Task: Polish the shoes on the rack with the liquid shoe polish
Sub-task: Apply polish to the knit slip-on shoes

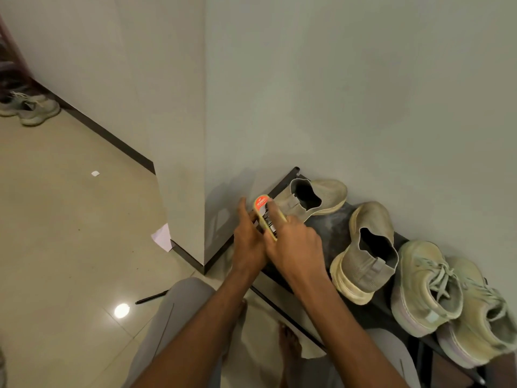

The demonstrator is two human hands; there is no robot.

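Liquid shoe polish, a flat bottle with a yellow rim and an orange-red label, sits gripped between both hands just below the centre of the frame, over the left end of the dark shoe rack; its white lettering is too blurred to read. The left hand curls around the bottle's near side, one finger raised, while the right hand clasps it from the right, index finger laid along the yellow edge. Four worn shoes line the rack against the pale wall: two beige knit slip-ons with cream soles, then a laced pair of pale green sneakers at lower right. Glossy cream floor tiles stretch open to the left. Another pair of grey-green sneakers lies at upper left.
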